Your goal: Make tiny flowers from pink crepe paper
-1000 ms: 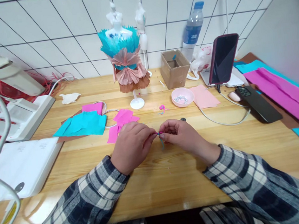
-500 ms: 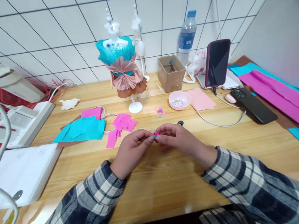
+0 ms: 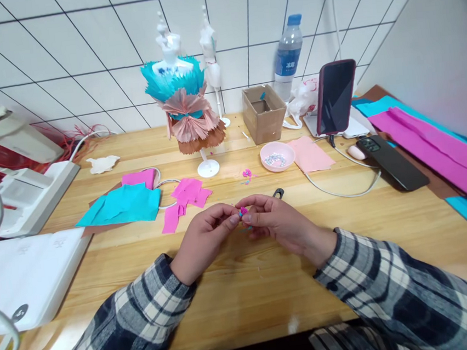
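Between my fingertips is a tiny pink-and-blue paper flower. My left hand pinches its left side with thumb and forefinger. From the right, my right hand pinches it too, its other fingers curled underneath. Part of the flower is hidden by the fingers. Just beyond my right hand lies a small black-handled tool, partly covered by the hand. A similar little pink flower rests on the table farther back. Pink crepe paper scraps lie beyond my left hand.
A dress form in a ruffled paper dress stands at the back. Right of it are a cardboard box, a pink bowl of beads, a water bottle and a propped phone. Blue paper lies left.
The view has shifted slightly. My hands stay together at the flower, and more of its pink top shows between the fingertips. More of the black-handled tool is visible.
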